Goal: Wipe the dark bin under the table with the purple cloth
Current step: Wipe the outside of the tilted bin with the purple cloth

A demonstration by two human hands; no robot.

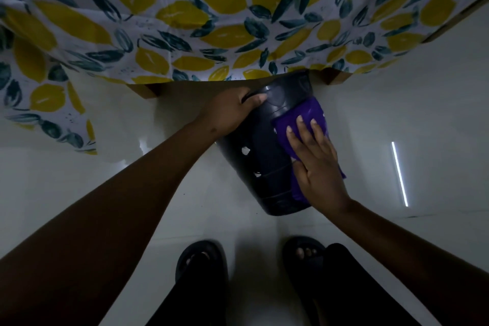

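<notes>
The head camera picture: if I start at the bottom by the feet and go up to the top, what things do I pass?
Sandals → bottom of the dark bin → right hand flat on the purple cloth → left hand with its grip on the bin's rim → lemon-patterned tablecloth.

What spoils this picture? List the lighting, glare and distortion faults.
Head view: dim overall, so the dark bin loses surface detail; a bright streak of glare lies on the glossy floor; wide-angle bending curves the lemon tablecloth; the purple cloth under the right hand stays readable.
</notes>
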